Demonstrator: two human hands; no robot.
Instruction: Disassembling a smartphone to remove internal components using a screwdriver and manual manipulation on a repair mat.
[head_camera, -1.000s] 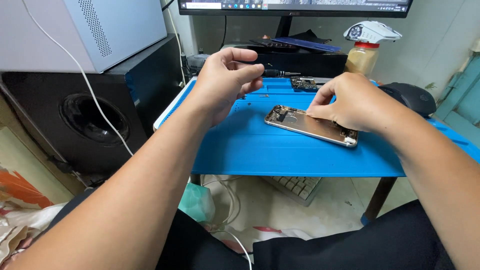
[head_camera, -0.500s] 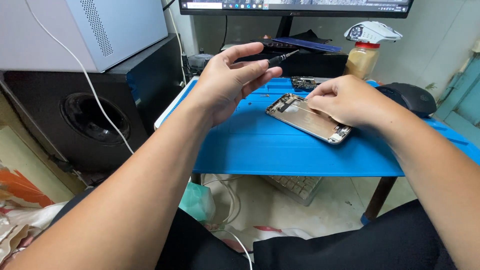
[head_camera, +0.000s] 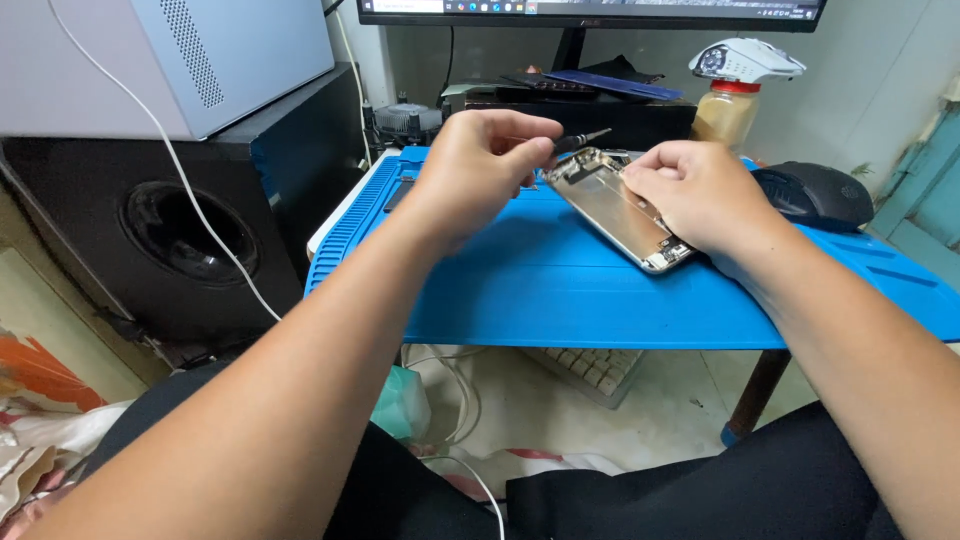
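An opened phone body with a pale metal frame lies tilted on the blue work mat. My right hand grips its right side and lifts that edge off the mat. My left hand holds a thin dark screwdriver in its fingertips, tip pointing right at the phone's upper end. The tip is just above the phone's top corner; contact cannot be told.
A black mouse lies at the mat's right. Behind stand a spray bottle, a monitor base and a small fan. A black speaker and grey computer case fill the left. A keyboard lies under the table.
The screwdriver has come down from pointing up and right to sit close over the phone's top. My right hand has turned the phone more upright and lifted it.
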